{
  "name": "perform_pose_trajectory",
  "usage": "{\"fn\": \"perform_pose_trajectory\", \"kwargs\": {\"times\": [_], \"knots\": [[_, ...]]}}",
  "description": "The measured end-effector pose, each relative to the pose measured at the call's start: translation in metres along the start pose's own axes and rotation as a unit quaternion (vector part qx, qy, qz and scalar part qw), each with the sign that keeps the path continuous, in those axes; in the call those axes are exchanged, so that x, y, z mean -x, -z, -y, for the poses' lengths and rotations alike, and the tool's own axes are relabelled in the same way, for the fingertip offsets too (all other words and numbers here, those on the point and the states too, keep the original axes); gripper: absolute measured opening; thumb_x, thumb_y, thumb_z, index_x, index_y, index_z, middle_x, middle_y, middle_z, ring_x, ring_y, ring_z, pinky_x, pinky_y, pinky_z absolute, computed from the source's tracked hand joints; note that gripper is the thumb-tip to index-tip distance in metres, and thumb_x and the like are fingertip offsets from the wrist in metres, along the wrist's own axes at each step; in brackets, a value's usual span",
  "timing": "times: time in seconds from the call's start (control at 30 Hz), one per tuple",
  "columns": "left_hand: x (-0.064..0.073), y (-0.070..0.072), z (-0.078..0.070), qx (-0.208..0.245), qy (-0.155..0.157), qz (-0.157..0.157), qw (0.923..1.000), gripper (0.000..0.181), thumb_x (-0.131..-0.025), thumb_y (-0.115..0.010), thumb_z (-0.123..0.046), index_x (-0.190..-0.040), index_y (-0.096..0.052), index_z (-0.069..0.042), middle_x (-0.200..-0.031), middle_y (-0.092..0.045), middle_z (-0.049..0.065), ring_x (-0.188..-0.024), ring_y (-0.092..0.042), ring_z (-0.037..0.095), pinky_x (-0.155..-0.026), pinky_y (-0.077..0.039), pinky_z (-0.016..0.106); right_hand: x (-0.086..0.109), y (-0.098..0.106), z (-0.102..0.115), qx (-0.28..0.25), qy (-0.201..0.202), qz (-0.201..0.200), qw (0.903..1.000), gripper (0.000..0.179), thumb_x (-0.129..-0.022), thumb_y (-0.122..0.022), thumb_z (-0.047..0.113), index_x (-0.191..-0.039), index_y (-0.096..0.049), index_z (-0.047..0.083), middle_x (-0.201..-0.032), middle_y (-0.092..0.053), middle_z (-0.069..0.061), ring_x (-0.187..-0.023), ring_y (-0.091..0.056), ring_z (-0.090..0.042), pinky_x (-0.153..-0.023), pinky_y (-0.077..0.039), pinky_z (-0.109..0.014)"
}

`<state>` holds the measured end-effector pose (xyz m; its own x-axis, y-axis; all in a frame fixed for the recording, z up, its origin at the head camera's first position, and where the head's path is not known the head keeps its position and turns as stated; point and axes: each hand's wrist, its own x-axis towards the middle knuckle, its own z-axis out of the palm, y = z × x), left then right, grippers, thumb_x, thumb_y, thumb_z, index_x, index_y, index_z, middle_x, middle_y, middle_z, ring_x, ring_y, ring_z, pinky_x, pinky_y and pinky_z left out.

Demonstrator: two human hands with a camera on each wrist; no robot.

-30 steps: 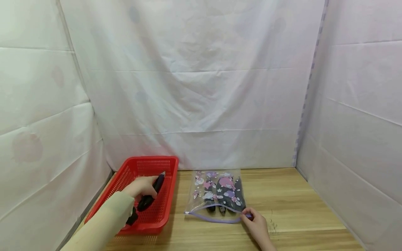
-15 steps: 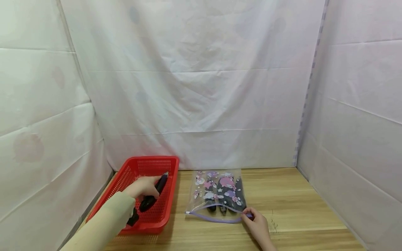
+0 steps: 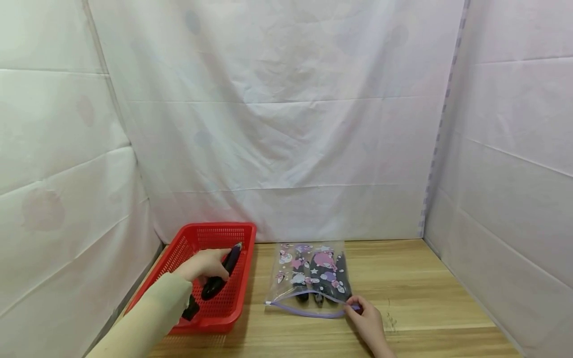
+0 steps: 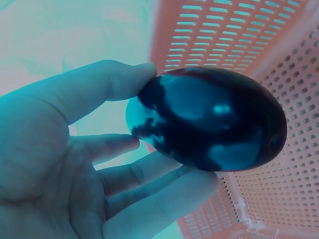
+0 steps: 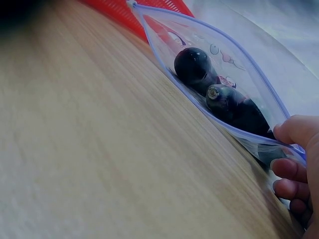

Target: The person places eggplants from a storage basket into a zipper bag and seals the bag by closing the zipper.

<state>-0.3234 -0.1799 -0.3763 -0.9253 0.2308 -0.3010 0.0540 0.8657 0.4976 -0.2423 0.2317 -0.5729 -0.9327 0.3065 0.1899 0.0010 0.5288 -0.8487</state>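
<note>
In the head view my left hand (image 3: pixel 206 266) reaches into the red basket (image 3: pixel 245 293) and grips a dark, glossy eggplant (image 3: pixel 216 287). The left wrist view shows the thumb on one side of the eggplant (image 4: pixel 214 119) and the fingers on the other, its rounded end facing the camera. My right hand (image 3: pixel 369 320) pinches the right corner of a clear zip bag (image 3: pixel 279 291) with a purple zip edge. Up close, the mouth of the bag gapes, with dark eggplants (image 5: pixel 239 109) lying inside. Printed cartoon figures partly cover them in the head view.
The bag lies flat on a wooden table (image 3: pixel 421 283), right of the basket. White cloth (image 3: pixel 286 149) hangs behind and on both sides. A small black object (image 3: pixel 191 308) shows beneath the left wrist. A white slider (image 3: pixel 267 303) sits at the bag's left corner.
My left hand and the eggplant have shifted slightly right and away from me inside the basket. The right hand keeps its place at the bag's corner.
</note>
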Motion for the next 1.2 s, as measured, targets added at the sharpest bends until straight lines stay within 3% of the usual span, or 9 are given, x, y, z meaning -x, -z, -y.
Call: {"fn": "perform_pose_trajectory", "kwargs": {"times": [0.37,0.87,1.2], "knots": [[0.003,0.001,0.005,0.009,-0.023,-0.005,0.9997,0.084,-0.079,-0.078,-0.014,-0.151,-0.034,-0.01,-0.115,-0.057,0.021,-0.062,-0.063,0.024,-0.048,-0.054,0.039,-0.001,0.0,0.001,-0.003,0.011,0.004,0.9999,0.01,-0.08,-0.076,0.011,-0.084,-0.066,0.01,-0.08,-0.061,0.003,-0.07,-0.051,-0.01,-0.064,-0.042,-0.025],[0.012,0.002,-0.001,0.031,-0.022,0.002,0.9993,0.085,-0.08,-0.078,-0.016,-0.151,-0.033,-0.01,-0.118,-0.057,0.02,-0.06,-0.063,0.023,-0.049,-0.054,0.038,0.001,-0.001,0.001,-0.002,-0.003,0.006,1.0,0.009,-0.081,-0.074,0.012,-0.084,-0.065,0.012,-0.08,-0.061,0.003,-0.072,-0.052,-0.011,-0.065,-0.042,-0.024],[0.011,0.002,-0.004,0.046,-0.03,0.012,0.9984,0.086,-0.079,-0.08,-0.017,-0.151,-0.033,-0.009,-0.121,-0.056,0.021,-0.068,-0.064,0.024,-0.05,-0.055,0.04,0.002,0.002,0.005,0.001,0.004,0.004,1.0,0.011,-0.08,-0.076,0.012,-0.085,-0.066,0.008,-0.08,-0.061,0.002,-0.071,-0.051,-0.01,-0.065,-0.042,-0.025]]}}
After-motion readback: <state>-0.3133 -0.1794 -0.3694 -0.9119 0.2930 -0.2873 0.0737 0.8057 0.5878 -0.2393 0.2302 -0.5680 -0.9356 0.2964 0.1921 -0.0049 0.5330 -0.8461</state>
